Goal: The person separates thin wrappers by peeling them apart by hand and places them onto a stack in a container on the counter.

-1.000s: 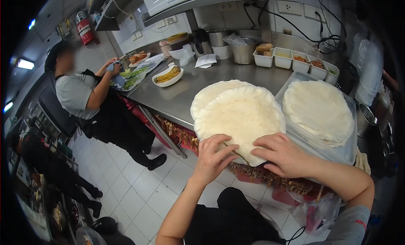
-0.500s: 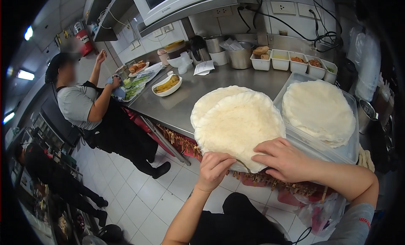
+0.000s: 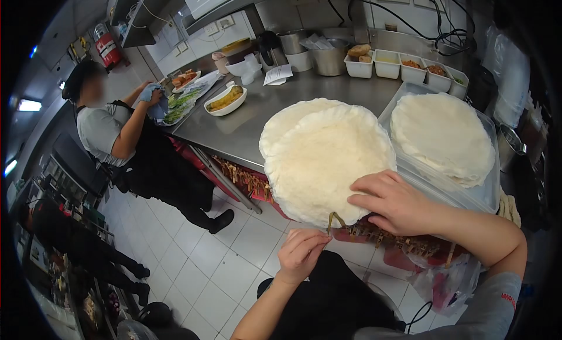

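Two pale round sheets (image 3: 322, 158) overlap on the desk (image 3: 234, 132); likely light, floppy, easily torn, best supported broadly along the rim. Left hand (image 3: 301, 252) pinches a thin strip (image 3: 329, 221) at the sheets' near rim; right hand (image 3: 395, 205) lies on the sheets, grip unclear. Right of sheets, clear tub (image 3: 487, 193): stacked rounds (image 3: 442, 138). Beyond sheets, white containers (image 3: 413, 75): food portions.

No readable text or labels

Free lane over counter (image 3: 246, 127) between dish (image 3: 230, 110) and pale rounds (image 3: 328, 158); tray (image 3: 480, 202) and 5 tubs (image 3: 384, 71) rightward
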Motion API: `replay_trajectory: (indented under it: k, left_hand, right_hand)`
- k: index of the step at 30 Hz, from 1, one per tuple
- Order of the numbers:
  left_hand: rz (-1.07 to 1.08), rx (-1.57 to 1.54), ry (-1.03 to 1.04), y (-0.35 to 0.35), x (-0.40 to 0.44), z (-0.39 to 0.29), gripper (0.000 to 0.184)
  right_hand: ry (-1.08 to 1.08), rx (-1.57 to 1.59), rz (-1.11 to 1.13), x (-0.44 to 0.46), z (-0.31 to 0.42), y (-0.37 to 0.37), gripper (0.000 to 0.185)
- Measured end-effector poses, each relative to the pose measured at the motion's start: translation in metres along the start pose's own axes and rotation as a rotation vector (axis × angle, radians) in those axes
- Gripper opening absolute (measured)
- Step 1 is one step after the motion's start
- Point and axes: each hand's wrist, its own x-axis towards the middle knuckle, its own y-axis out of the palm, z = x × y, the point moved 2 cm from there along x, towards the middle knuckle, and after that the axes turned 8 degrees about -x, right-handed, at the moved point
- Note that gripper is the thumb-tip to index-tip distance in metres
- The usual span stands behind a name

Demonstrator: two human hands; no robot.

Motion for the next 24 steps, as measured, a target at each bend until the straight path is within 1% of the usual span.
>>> replay_trajectory:
  k: [5, 8, 17, 19, 21, 23, 24]
  left_hand:
    - [0.013, -0.081, -0.048, 0.01, -0.011, -0.013, 0.021]
    - [0.001, -0.107, -0.089, 0.013, -0.018, -0.02, 0.021]
    - [0.085, -0.213, -0.104, 0.033, -0.047, -0.038, 0.024]
    - [0.138, -0.235, -0.115, 0.04, -0.051, -0.043, 0.024]
    - [0.2, -0.298, -0.136, 0.051, -0.056, -0.052, 0.024]
    - [0.276, -0.34, -0.08, 0.063, -0.056, -0.06, 0.024]
    - [0.314, -0.384, -0.113, 0.072, -0.059, -0.067, 0.024]
  right_hand:
    - [-0.001, -0.006, -0.009, 0.0, 0.0, 0.0, 0.057]
    - [0.007, -0.015, 0.019, 0.0, 0.0, -0.001, 0.049]
    - [0.007, -0.02, 0.014, -0.001, 0.001, -0.002, 0.048]
    - [-0.023, -0.026, -0.028, 0.001, -0.003, 0.004, 0.048]
    - [-0.008, -0.028, -0.026, -0.001, -0.004, 0.008, 0.047]
    - [-0.033, -0.007, -0.067, 0.0, -0.007, 0.014, 0.042]
    - [-0.058, -0.017, -0.124, -0.003, -0.009, 0.017, 0.039]
